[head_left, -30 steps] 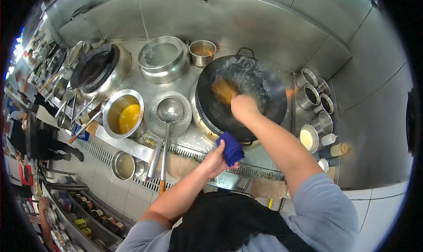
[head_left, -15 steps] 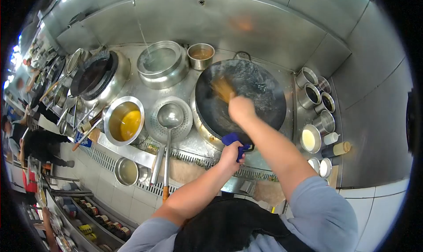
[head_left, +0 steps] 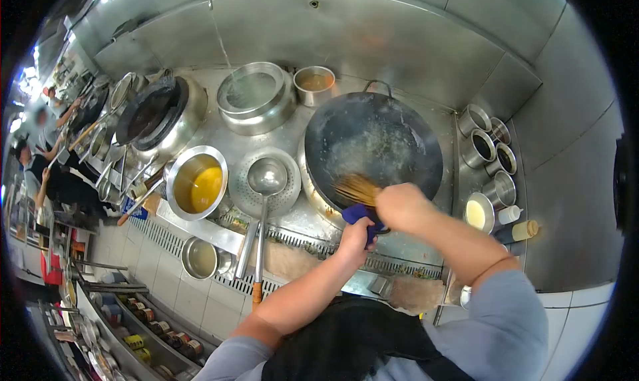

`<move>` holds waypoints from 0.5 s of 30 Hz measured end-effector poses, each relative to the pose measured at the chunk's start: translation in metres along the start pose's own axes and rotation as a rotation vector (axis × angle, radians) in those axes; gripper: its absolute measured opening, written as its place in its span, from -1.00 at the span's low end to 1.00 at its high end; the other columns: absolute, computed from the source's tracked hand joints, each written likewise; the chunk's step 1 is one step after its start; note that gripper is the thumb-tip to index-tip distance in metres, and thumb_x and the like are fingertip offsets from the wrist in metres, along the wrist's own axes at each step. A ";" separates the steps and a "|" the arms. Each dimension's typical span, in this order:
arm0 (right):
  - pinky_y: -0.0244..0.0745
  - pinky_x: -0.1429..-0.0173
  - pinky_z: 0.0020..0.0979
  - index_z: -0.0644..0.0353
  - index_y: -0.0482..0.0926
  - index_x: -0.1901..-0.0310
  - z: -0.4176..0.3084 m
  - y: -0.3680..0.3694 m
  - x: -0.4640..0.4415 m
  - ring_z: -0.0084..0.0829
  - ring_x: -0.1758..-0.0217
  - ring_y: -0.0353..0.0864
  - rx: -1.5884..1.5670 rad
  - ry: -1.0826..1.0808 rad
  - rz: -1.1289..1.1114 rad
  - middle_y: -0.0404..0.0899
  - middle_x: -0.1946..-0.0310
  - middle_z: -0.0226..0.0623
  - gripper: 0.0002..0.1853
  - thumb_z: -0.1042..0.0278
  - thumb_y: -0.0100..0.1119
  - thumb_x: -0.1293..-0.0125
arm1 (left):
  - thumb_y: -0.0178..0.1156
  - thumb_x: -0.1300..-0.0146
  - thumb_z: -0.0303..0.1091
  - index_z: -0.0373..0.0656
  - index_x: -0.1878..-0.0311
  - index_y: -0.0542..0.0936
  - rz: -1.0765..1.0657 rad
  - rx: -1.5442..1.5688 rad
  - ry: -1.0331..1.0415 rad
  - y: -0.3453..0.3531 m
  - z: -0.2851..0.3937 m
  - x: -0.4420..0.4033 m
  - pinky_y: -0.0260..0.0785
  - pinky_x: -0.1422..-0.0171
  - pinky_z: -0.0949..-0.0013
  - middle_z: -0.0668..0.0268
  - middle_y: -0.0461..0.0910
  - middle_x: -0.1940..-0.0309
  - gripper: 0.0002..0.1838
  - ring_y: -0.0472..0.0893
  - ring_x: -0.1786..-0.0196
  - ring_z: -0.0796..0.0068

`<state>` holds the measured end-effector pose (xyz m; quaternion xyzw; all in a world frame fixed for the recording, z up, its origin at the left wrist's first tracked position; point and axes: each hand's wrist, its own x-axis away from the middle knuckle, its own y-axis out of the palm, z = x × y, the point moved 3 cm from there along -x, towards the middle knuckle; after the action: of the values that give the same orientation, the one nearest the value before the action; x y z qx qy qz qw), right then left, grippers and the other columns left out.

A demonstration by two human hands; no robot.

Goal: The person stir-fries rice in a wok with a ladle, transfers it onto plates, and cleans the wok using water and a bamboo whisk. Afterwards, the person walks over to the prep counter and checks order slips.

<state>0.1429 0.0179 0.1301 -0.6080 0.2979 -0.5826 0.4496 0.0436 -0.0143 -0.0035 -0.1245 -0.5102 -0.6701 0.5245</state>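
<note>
A large black wok (head_left: 383, 125) sits on the stove, steaming, with wet, foamy liquid on its inside. My right hand (head_left: 404, 208) is closed round a bamboo wok brush (head_left: 356, 189), whose bristles press on the wok's near inner wall. At the near rim, my left hand (head_left: 357, 236) grips a folded blue cloth (head_left: 359, 214) at the wok's near handle, most of which is hidden. Left of the wok, a ladle (head_left: 267, 176) rests in a perforated skimmer (head_left: 290, 196).
A steel pot of yellow liquid (head_left: 223, 194) stands on the left. Water runs into a wide steel pot (head_left: 286, 108) behind it. Beside that is a small pan (head_left: 315, 81). Several seasoning cups and a squeeze bottle (head_left: 511, 214) line the right. Co-workers stand far left.
My right hand has brought the brush from the wok's far left inside toward me, down to the near wall. My left hand keeps its hold on the cloth. The camera view has shifted slightly.
</note>
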 end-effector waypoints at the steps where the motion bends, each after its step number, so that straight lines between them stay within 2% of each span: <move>1: 0.59 0.13 -0.19 0.18 0.71 0.27 0.017 0.001 0.003 -0.14 0.16 0.70 0.042 0.061 -0.089 0.69 0.24 -0.09 -0.76 0.39 0.03 -0.18 | 0.11 -0.13 -0.37 -0.13 0.33 0.38 0.015 0.000 -0.005 -0.002 -0.004 0.000 0.13 0.60 0.45 0.28 0.44 0.51 -0.88 0.41 0.57 0.45; 3: 0.59 0.12 -0.20 0.20 0.70 0.26 0.064 0.012 -0.026 -0.13 0.15 0.70 0.036 0.182 0.028 0.68 0.21 -0.06 -0.77 0.40 0.05 -0.17 | 0.11 -0.13 -0.37 -0.13 0.32 0.37 0.031 -0.021 -0.002 0.001 -0.001 0.003 0.12 0.60 0.45 0.28 0.44 0.50 -0.87 0.42 0.56 0.45; 5: 0.59 0.11 -0.22 0.19 0.71 0.26 0.093 0.019 -0.066 -0.12 0.15 0.70 -0.101 0.319 0.143 0.68 0.21 -0.05 -0.77 0.41 0.04 -0.17 | 0.12 -0.12 -0.38 -0.14 0.30 0.37 0.033 -0.015 -0.021 0.002 0.000 0.004 0.12 0.61 0.44 0.28 0.42 0.50 -0.86 0.43 0.56 0.43; 7: 0.59 0.11 -0.21 0.22 0.70 0.25 0.083 0.033 -0.082 -0.11 0.15 0.69 -0.089 0.334 0.286 0.68 0.22 -0.05 -0.76 0.41 0.02 -0.20 | 0.13 -0.11 -0.40 -0.14 0.28 0.36 -0.009 -0.021 -0.053 0.003 0.002 0.001 0.12 0.61 0.43 0.27 0.41 0.50 -0.84 0.43 0.57 0.43; 9: 0.58 0.15 -0.15 0.31 0.63 0.27 0.054 0.040 -0.051 -0.10 0.22 0.69 -0.075 0.182 0.325 0.67 0.32 0.00 -0.76 0.42 -0.04 -0.21 | 0.10 -0.13 -0.35 -0.17 0.27 0.39 0.033 -0.048 -0.039 0.001 0.001 0.003 0.16 0.65 0.44 0.30 0.42 0.51 -0.85 0.42 0.60 0.49; 10: 0.58 0.16 -0.15 0.30 0.61 0.28 0.042 0.044 -0.024 -0.12 0.27 0.69 -0.013 0.082 0.319 0.66 0.38 -0.02 -0.78 0.41 -0.02 -0.18 | 0.10 -0.13 -0.35 -0.17 0.27 0.39 0.027 -0.052 -0.039 0.000 -0.001 0.001 0.16 0.65 0.44 0.30 0.42 0.51 -0.85 0.42 0.60 0.49; 11: 0.59 0.16 -0.17 0.32 0.60 0.21 0.032 0.045 0.005 -0.14 0.28 0.69 0.066 0.013 0.278 0.66 0.39 -0.05 -0.76 0.41 -0.01 -0.18 | 0.10 -0.13 -0.35 -0.17 0.28 0.39 0.022 -0.042 -0.042 -0.002 -0.003 -0.002 0.15 0.66 0.45 0.29 0.43 0.50 -0.85 0.42 0.61 0.48; 12: 0.59 0.14 -0.19 0.34 0.58 0.11 0.029 0.041 0.028 -0.16 0.25 0.68 0.081 0.052 0.112 0.66 0.33 -0.05 -0.72 0.42 -0.04 -0.23 | 0.10 -0.13 -0.35 -0.18 0.29 0.39 0.021 -0.030 -0.041 -0.003 -0.003 -0.004 0.14 0.66 0.45 0.28 0.44 0.50 -0.85 0.42 0.61 0.48; 13: 0.59 0.14 -0.19 0.34 0.58 0.11 0.041 0.046 0.027 -0.16 0.25 0.68 0.078 0.047 0.110 0.66 0.33 -0.05 -0.72 0.42 -0.04 -0.23 | 0.10 -0.13 -0.35 -0.18 0.29 0.39 0.026 -0.029 -0.042 -0.003 -0.001 -0.003 0.14 0.66 0.45 0.28 0.44 0.50 -0.85 0.42 0.61 0.48; 15: 0.60 0.13 -0.21 0.34 0.58 0.08 0.088 0.059 0.013 -0.17 0.18 0.68 0.208 0.285 0.119 0.65 0.24 0.00 -0.71 0.42 -0.05 -0.26 | 0.08 -0.13 -0.36 -0.19 0.28 0.38 0.022 -0.023 -0.050 -0.001 0.001 0.002 0.12 0.67 0.45 0.26 0.44 0.50 -0.85 0.40 0.63 0.48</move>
<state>0.2400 -0.0007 0.0904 -0.4507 0.3322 -0.6629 0.4970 0.0417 -0.0142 -0.0023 -0.1530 -0.5138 -0.6668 0.5177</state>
